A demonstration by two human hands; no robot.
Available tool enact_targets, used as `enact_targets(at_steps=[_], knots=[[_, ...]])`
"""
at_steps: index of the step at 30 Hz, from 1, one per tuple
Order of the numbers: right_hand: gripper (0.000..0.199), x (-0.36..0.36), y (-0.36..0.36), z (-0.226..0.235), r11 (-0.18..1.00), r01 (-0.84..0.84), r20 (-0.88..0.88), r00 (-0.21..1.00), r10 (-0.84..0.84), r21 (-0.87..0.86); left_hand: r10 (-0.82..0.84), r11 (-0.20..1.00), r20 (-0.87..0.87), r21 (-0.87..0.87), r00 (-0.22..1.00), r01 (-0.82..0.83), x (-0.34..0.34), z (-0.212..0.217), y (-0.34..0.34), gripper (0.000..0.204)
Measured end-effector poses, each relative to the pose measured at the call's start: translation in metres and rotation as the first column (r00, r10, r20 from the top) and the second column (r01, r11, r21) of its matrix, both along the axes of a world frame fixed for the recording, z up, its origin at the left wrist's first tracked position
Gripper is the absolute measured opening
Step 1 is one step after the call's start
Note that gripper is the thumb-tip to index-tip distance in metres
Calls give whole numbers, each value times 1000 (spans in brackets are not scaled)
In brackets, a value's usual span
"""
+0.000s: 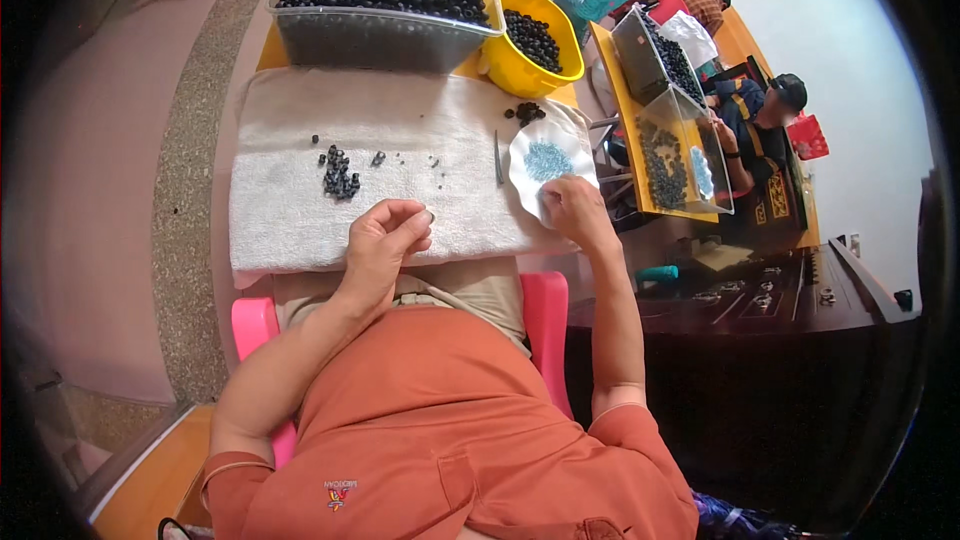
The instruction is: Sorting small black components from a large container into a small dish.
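My left hand (pixel 388 236) is closed in a pinch above the towel's near edge. Whatever lies between its thumb and forefinger is too small to name. At the right, my right hand (pixel 578 210) reaches over the near rim of a white scalloped dish (pixel 522 176), fingertips pressed together inside it. Tiny light-blue pieces (pixel 547 160) are heaped in that dish; what the right fingers hold, if anything, is hidden. Metal tweezers (pixel 498 158) lie left of the dish. A small pile of black ring-like parts (pixel 340 176) rests on the white towel (pixel 290 225), with a few tiny bits beside it.
A large clear bin (pixel 370 45) of black parts stands at the back, beside a yellow basket (pixel 515 75) holding more. Several dark pieces (pixel 525 113) sit behind the dish. Rightward, another person (pixel 745 105) sits by clear boxes (pixel 690 155) on a yellow table.
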State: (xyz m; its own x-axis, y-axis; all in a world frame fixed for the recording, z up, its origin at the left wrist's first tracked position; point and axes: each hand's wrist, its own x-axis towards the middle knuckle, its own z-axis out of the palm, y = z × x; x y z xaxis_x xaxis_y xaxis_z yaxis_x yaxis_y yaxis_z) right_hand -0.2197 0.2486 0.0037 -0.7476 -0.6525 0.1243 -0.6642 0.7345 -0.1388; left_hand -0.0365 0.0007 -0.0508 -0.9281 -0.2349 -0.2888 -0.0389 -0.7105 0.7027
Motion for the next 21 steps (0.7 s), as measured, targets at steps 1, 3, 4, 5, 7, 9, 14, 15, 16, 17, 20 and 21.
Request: enact_targets(at_steps=[1,3,4,5,7,9,14,15,16,17,20,21], knots=[[14,0,-2,0,1000,2,27,1000,-2,11,-5,1000,-8,-13,1000,5,0,1,-1,12],[14,0,-7,3,999,22,60,998,-24,36,-6,1000,-16,-25,1000,6,0,2,-2,11],[15,0,-8,4,997,41,90,995,-46,61,-7,1000,-8,-22,1000,7,1,3,-2,11],[15,0,-8,4,997,41,89,995,-47,61,-9,1000,-1,-19,1000,9,1,3,-2,11],[16,-2,-7,4,996,40,105,993,-49,84,-5,1000,-3,-24,1000,5,0,3,-1,11],[16,-1,-7,3,998,34,96,995,-40,58,0,1000,-4,-29,1000,0,0,2,-1,11],[18,1,-12,9,999,36,97,994,-39,24,-6,999,10,-35,1000,6,1,4,-1,12],[18,0,-12,12,998,36,118,992,-43,61,-6,999,11,-34,1000,6,1,4,-1,12],[18,0,-13,14,995,35,139,989,-48,97,-8,999,6,-33,1000,8,1,3,-2,12],[18,0,-13,15,995,36,140,989,-49,97,-11,999,0,-31,1000,11,1,3,-2,12],[18,-2,-15,20,993,21,184,982,-42,114,-6,999,6,-45,1000,6,1,4,-1,12],[18,-2,-16,22,991,32,211,976,-60,131,-6,999,6,-45,1000,7,1,4,-1,12]])
